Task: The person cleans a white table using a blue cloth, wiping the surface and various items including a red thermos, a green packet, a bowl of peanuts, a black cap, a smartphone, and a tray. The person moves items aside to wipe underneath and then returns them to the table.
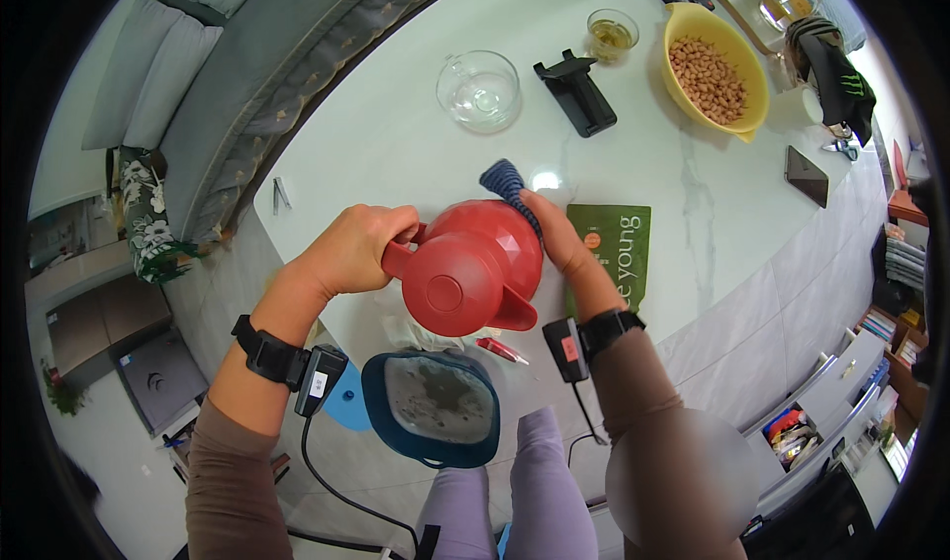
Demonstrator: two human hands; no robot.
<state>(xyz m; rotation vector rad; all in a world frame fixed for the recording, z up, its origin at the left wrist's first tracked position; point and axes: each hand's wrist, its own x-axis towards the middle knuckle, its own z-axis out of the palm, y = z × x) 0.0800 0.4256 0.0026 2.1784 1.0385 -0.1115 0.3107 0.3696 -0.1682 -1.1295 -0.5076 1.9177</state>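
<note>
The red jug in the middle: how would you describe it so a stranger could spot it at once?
Start at the big white marble table and come to its near edge, where two hands meet. Between them sits the red jug, its handle gripped by the left hand while the right hand presses a blue cloth on its side. It is the only red, faceted thing there; the neighbouring bowls are clear glass or yellow.

Big round white marble-look table [693, 224] fills most of the view, with a bright ceiling light glare on it. Grey sofa [247, 55] with pale cushions [158, 75] curves along the left, and low white drawers [831, 392] sit open on the right.
</note>
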